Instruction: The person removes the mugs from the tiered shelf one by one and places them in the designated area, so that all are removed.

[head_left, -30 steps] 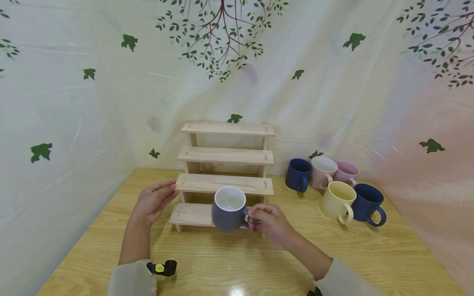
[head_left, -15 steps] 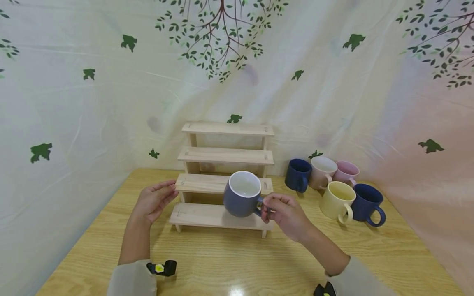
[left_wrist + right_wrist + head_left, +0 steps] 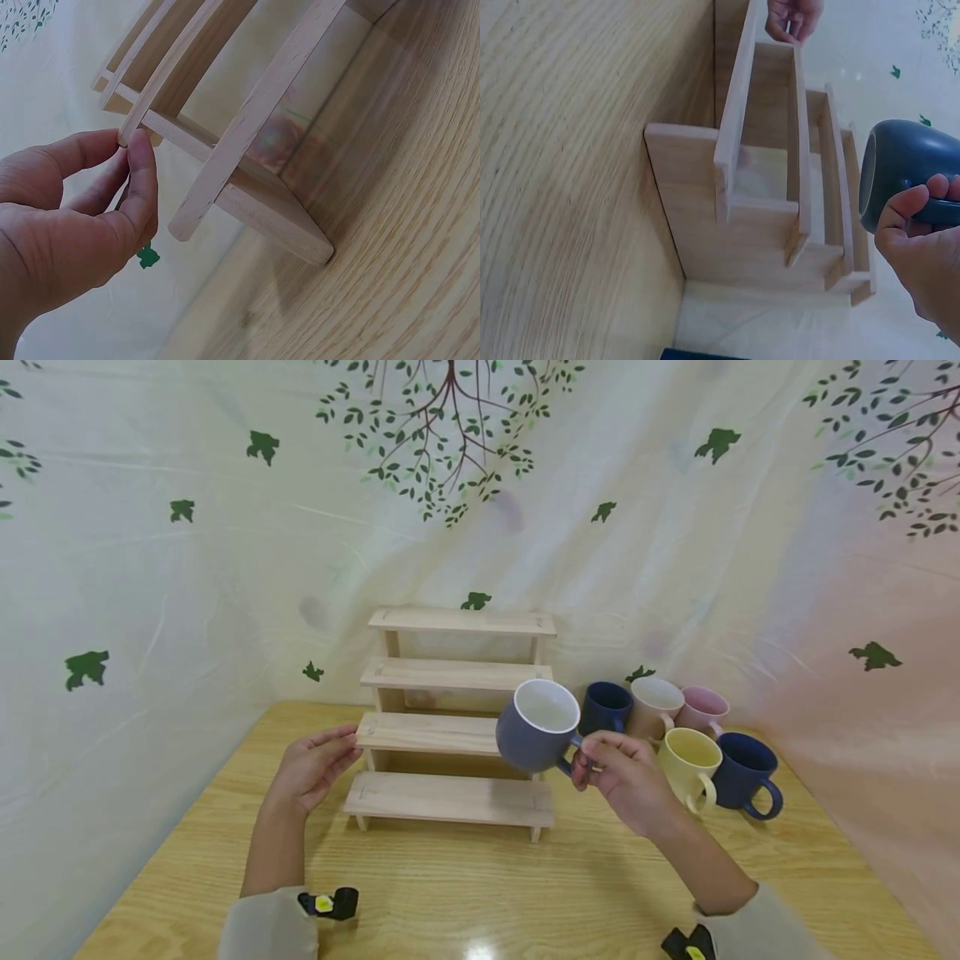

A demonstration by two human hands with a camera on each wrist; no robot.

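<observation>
My right hand [image 3: 626,785] grips a grey-blue mug [image 3: 527,739] by its handle. The mug, white inside, is held up in the air, slightly tilted, overlapping the right end of the wooden step shelf [image 3: 442,797] in the head view. In the right wrist view the mug [image 3: 911,169] shows beside the upper tiers. At the shelf's left side, my left hand [image 3: 315,768] pinches the end of the second board from the bottom. Thumb and fingers of the left hand [image 3: 97,202] meet on that board end in the left wrist view.
On the right of the wooden table [image 3: 465,893] stand a navy mug [image 3: 600,706], a pale pink mug [image 3: 651,706], a pink mug [image 3: 705,703], a yellow mug [image 3: 686,764] and another navy mug [image 3: 742,768]. A leaf-patterned cloth [image 3: 225,568] hangs behind the shelf.
My right hand has carried the grey-blue mug up and to the right, from in front of the lowest board to the shelf's right end. The left hand has stayed in place.
</observation>
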